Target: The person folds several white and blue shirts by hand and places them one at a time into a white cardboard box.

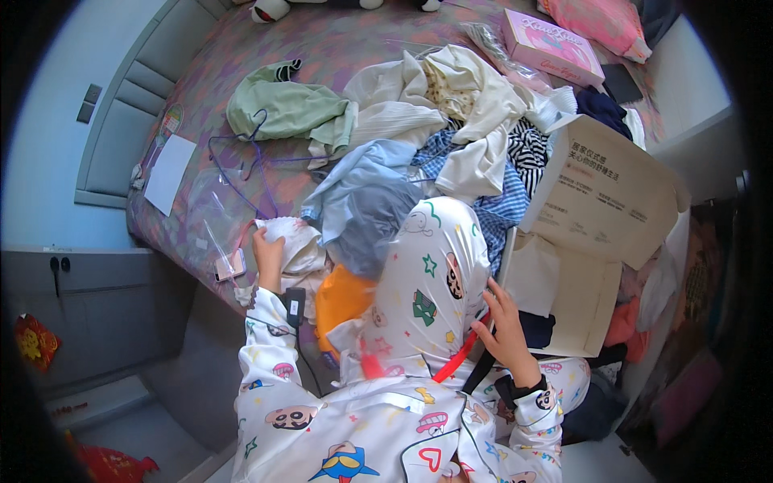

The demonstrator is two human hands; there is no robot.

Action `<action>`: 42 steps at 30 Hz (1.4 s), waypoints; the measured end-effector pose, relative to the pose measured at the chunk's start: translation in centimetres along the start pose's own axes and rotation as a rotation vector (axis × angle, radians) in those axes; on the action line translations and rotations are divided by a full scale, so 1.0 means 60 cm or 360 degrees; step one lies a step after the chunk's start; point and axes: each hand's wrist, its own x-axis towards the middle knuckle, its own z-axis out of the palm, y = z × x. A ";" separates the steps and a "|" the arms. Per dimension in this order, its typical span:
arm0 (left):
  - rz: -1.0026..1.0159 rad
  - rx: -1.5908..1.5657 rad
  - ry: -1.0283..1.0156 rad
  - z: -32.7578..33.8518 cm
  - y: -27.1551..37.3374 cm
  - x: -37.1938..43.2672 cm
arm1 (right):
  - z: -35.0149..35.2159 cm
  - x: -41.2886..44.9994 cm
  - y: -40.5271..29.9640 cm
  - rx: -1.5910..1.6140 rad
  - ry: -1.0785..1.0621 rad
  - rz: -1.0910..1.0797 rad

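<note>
My left hand [269, 253] has its fingers curled on the edge of a small white cloth garment [296, 241] on the bed. Just left of that hand lies a pink-backed phone [230, 266] beside clear plastic wrapping. An orange cloth item [339, 302] sits between the garment and my raised knee [435, 259], which is covered by white cartoon-print pyjamas. Against the outer side of this knee rests my right hand [506, 329], fingers apart and holding nothing. Right beside it stands an open cardboard box [595, 311] with dark folded cloth [536, 329] inside.
A heap of clothes [410, 121] spreads across the patterned bed [199, 72]. Purple hangers [259, 163] lie at its left, near a white sheet [171, 174]. A pink box [552, 48] stands at the back right. A black cable with an adapter [295, 307] hangs by my left sleeve.
</note>
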 end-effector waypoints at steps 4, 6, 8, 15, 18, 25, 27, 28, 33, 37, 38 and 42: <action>-0.0193 0.0311 -0.0106 -0.001 -0.063 0.001 | 0.004 0.006 -0.008 0.0095 -0.0003 0.0020; -0.0398 0.0268 -0.0299 0.005 -0.080 -0.015 | 0.003 0.007 -0.008 0.0108 -0.0003 0.0027; 0.0039 0.0285 -0.0346 0.022 -0.065 -0.048 | 0.003 0.006 -0.008 0.0140 -0.0031 0.0071; 0.0881 0.0741 -0.0105 0.048 0.078 -0.070 | 0.008 0.003 -0.014 0.0205 0.0052 0.0098; 0.1003 0.0336 -0.0169 0.085 0.138 -0.028 | 0.014 0.002 -0.014 0.0216 0.0081 0.0093; 0.0902 0.0047 -0.0809 0.161 0.265 0.016 | 0.025 0.003 -0.014 0.0186 0.0131 0.0106; 0.0568 0.0402 -0.0784 0.160 0.296 -0.013 | 0.025 0.006 -0.011 0.0109 0.0157 0.0088; 0.0709 0.0289 -0.0817 0.157 0.288 -0.022 | 0.021 0.007 -0.012 0.0108 0.0159 0.0096; 0.0702 -0.0092 -0.1631 0.077 0.307 -0.114 | -0.007 0.023 -0.006 0.0243 -0.0015 0.0367; 0.0588 -0.0164 -0.1858 -0.044 0.347 -0.150 | -0.006 0.039 0.022 0.0169 0.0217 0.0160; 0.0583 -0.0160 -0.1866 -0.067 0.347 -0.148 | -0.010 0.049 0.007 0.0362 0.0241 0.0257; 0.0949 -0.0426 -0.1942 -0.114 0.382 -0.174 | -0.002 0.066 -0.003 0.0370 0.0336 0.0266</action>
